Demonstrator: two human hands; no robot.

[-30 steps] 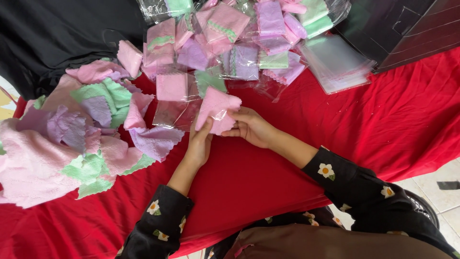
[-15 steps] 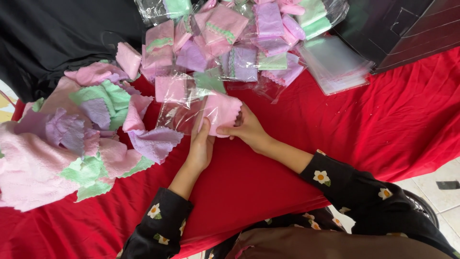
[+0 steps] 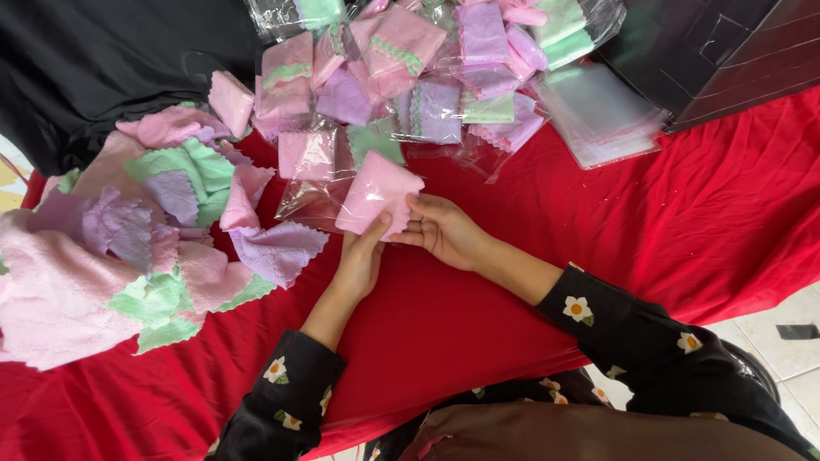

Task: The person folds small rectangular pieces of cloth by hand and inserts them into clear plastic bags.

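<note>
Red cloth [image 3: 649,213] is covering the whole table, and everything is sitting on it. One big heap of loose soft cloths [image 3: 128,239] is lying on my left side, pink, green and purple all mixed up; I cannot count them because they are piled on each other. One heap of packed cloths [image 3: 410,77] in clear bags is sitting at the far edge, again too many and too jumbled for me to count. One stack of empty clear bags [image 3: 598,111] is lying to the right of that heap, near one dark box [image 3: 726,51] in the far corner.

I am holding one pink cloth [image 3: 376,195], folded into a small square and sitting inside a clear bag [image 3: 312,201]. It is hovering just above the table, right in front of me, near the packed heap. It is turned like a diamond, with one corner pointing away from me and to the right. Its sides look about the same, so I cannot pick a long side.

My left hand [image 3: 359,256] is pinching the near corner of it from below. My right hand [image 3: 444,230] is touching its right edge with the fingertips [image 3: 413,201].
</note>
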